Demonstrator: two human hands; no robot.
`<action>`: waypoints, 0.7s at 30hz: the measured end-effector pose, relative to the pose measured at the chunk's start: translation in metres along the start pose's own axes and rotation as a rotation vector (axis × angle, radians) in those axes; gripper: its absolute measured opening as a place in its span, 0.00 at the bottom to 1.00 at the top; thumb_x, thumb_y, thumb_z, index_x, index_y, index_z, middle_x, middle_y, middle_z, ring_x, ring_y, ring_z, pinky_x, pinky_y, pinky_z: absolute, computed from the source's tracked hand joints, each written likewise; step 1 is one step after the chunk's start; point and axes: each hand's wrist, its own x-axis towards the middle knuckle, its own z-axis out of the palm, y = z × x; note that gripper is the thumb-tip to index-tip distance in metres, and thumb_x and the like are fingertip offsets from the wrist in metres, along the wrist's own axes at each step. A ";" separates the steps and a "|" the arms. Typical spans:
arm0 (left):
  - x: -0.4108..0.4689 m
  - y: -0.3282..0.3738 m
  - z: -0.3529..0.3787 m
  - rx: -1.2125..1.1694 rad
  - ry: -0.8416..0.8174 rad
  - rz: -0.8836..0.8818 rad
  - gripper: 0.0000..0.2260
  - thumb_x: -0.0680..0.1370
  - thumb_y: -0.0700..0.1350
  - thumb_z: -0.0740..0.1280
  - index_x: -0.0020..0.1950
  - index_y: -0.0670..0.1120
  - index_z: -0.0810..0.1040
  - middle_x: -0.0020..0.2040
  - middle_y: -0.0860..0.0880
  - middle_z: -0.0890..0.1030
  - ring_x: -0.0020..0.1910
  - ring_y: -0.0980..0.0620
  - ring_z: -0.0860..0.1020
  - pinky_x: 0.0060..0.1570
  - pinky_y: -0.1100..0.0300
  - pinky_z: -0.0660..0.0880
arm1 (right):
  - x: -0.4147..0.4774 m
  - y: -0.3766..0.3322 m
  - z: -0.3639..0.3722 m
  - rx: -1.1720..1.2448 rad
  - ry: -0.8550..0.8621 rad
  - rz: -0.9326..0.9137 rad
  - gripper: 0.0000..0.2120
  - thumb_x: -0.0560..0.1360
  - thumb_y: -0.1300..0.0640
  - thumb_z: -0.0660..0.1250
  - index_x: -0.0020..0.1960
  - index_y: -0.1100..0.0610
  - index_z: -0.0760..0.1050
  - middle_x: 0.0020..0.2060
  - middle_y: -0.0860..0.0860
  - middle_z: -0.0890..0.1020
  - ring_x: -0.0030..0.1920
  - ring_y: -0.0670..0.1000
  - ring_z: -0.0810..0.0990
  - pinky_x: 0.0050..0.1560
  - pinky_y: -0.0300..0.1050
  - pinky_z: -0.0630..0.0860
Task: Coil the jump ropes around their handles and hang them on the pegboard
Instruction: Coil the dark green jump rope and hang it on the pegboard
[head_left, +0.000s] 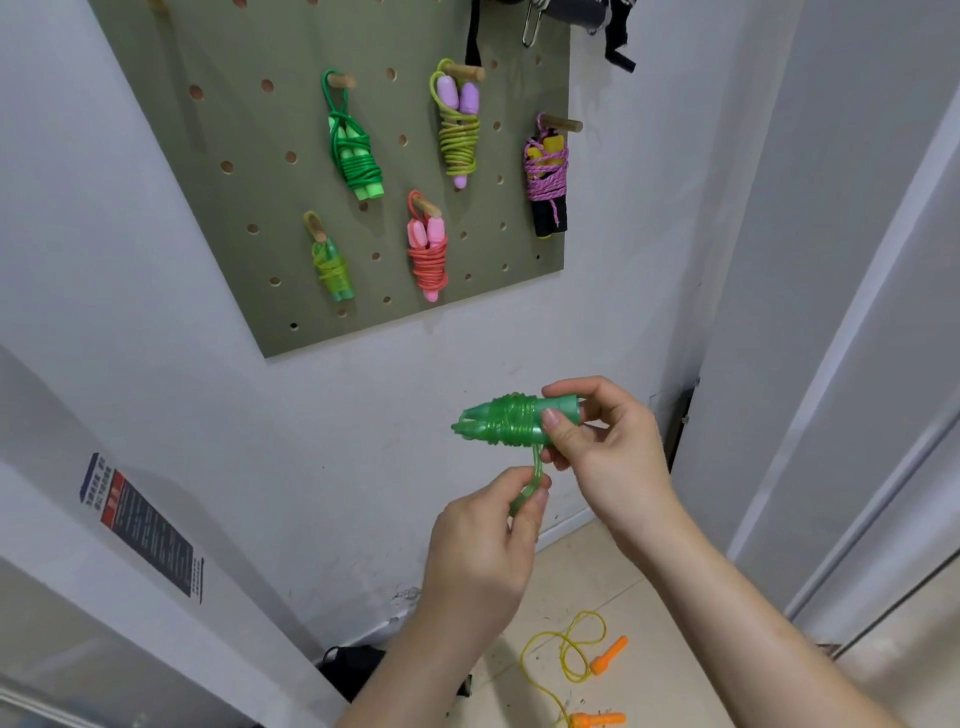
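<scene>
Pegboard (260, 197) fills the view toward 11 o'clock. Five coiled ropes already hang on its wooden pegs, each by a small loop.

Toward 5 o'clock from the board, both hands are closed on the green jump rope (511, 421). The right hand (608, 452) clamps the thick ends of the two handles, with the thumb on the near side and the fingers curled behind. The left hand (483, 540), at 7 o'clock from the bundle, pinches the cord.

On the floor at 6 o'clock lies a yellow rope (566, 644) with orange handles. It is loose and not yet coiled.

The green bundle lies sideways, with the handle tips at 9 o'clock and the thick ends at 3 o'clock. The turns sit tight around the middle.

The free loop (527, 488) leaves the coil at its 6 o'clock side and ends in the left pinch.

I judge that the coiling is nearly finished and the step in hand is to secure this loop. The right hand should hold firm so the turns do not slide toward the narrow tips. The left hand should pull the loop straight and snug, but leave it long enough to pass over a peg. The plastic cord looks smooth and may spring open if the tension drops.
</scene>
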 end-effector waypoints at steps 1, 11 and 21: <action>0.001 0.002 -0.004 0.113 -0.021 0.044 0.09 0.79 0.54 0.57 0.48 0.53 0.75 0.28 0.50 0.72 0.29 0.50 0.71 0.32 0.52 0.70 | 0.000 0.002 0.001 -0.084 0.011 -0.040 0.09 0.74 0.66 0.69 0.47 0.53 0.79 0.37 0.53 0.79 0.29 0.50 0.78 0.33 0.43 0.76; 0.018 0.011 -0.036 0.826 -0.014 0.468 0.08 0.71 0.47 0.71 0.33 0.49 0.76 0.24 0.53 0.71 0.20 0.52 0.70 0.19 0.65 0.60 | -0.004 0.009 -0.005 -0.681 -0.124 -0.303 0.08 0.75 0.58 0.69 0.53 0.50 0.79 0.39 0.43 0.69 0.39 0.41 0.72 0.40 0.27 0.66; 0.046 0.004 -0.056 0.007 -0.233 0.010 0.04 0.74 0.46 0.71 0.41 0.54 0.85 0.39 0.56 0.84 0.41 0.58 0.81 0.47 0.58 0.77 | -0.009 -0.014 -0.029 -0.532 -0.548 -0.159 0.15 0.80 0.60 0.63 0.65 0.53 0.76 0.39 0.45 0.73 0.35 0.41 0.73 0.42 0.34 0.69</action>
